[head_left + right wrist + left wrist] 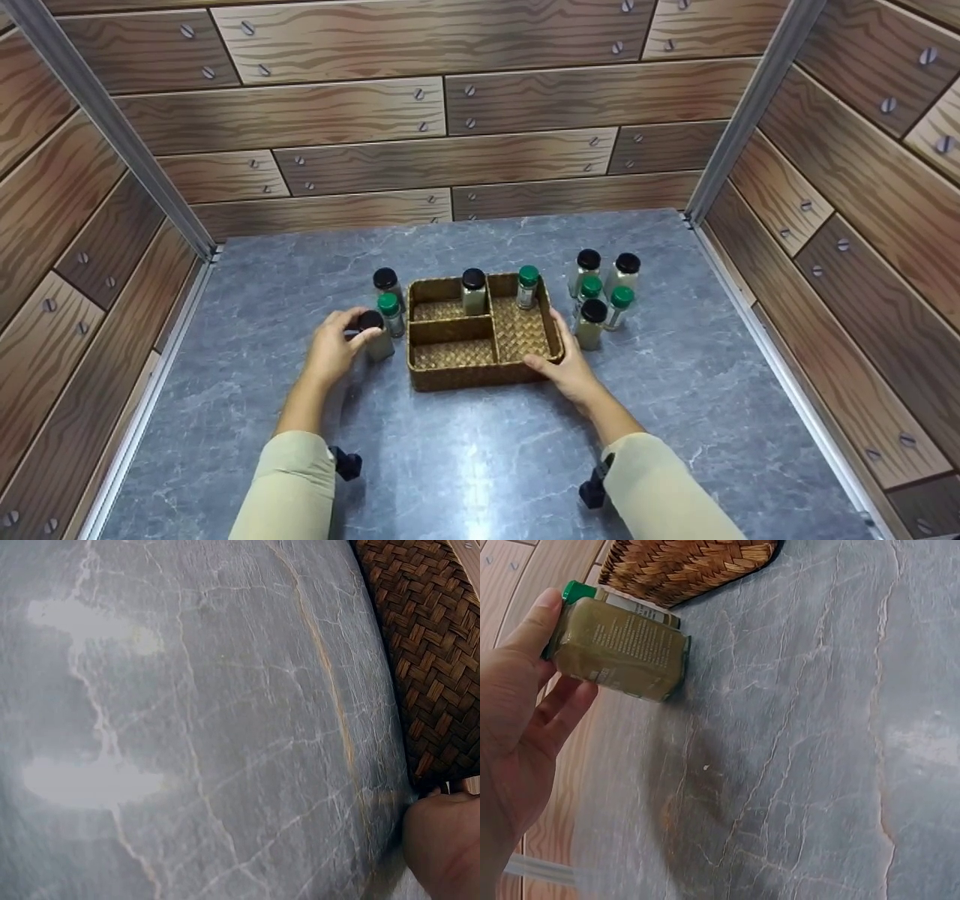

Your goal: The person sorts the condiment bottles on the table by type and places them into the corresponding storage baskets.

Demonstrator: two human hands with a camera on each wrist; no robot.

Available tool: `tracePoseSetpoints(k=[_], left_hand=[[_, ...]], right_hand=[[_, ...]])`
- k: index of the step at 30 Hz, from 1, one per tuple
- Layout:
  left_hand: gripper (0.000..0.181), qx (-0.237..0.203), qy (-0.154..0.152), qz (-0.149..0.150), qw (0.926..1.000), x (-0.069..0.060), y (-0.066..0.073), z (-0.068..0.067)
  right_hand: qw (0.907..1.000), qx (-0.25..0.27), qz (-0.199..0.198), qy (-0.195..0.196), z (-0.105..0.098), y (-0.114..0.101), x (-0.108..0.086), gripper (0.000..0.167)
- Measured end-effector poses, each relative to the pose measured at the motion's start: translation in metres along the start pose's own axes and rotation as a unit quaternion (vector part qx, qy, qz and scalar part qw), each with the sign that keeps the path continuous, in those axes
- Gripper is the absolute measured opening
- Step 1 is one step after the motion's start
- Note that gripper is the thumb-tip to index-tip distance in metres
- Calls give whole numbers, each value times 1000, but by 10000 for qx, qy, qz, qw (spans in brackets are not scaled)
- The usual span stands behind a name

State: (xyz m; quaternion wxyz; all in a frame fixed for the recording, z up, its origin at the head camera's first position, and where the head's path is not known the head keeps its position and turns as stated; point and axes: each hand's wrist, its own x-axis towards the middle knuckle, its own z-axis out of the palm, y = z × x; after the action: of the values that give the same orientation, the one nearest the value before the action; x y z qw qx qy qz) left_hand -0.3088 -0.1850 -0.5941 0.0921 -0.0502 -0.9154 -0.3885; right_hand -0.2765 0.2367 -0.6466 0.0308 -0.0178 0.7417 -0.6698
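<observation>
My left hand [334, 346] pinches a black-capped spice jar [381, 347] near its cap, just left of a woven basket [454, 379] with three compartments. In the left wrist view the jar [622, 649] shows its printed, greenish-brown side. Behind it stand a green-capped jar [390, 315] and another black-capped jar [386, 282]. My right hand [574, 371] grips the basket's front right corner, thumb at the front rim and fingers along the right side. Inside the basket, a black-capped jar [473, 292] stands in the back left compartment and a green-capped jar [527, 288] in the right one.
Right of the basket stands a group of several jars, among them a black-capped one [590, 326] and a green-capped one [619, 306]. The grey marbled tabletop [450, 465] is bounded by wood-patterned walls [450, 105] at the back and both sides.
</observation>
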Motion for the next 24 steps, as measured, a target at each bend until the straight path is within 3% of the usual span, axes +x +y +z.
tracePoseSetpoints(k=[4,14,19,24], left_hand=[[50,-38,-22,-34,10000,-1,-1,0],[40,-702,248,-494,9960,-4,-8,-1],[43,-964,96,-759,9924,-5,-7,1],[45,-1093,22,-817,9906,-7,-4,1]], right_hand=[[10000,-27,92,15,0,1,1,105],[10000,-41,16,-21,-1,-2,0,106],[9999,-73,141,14,-1,-3,0,105],[9999,-91,120,-10,-1,-1,0,105]])
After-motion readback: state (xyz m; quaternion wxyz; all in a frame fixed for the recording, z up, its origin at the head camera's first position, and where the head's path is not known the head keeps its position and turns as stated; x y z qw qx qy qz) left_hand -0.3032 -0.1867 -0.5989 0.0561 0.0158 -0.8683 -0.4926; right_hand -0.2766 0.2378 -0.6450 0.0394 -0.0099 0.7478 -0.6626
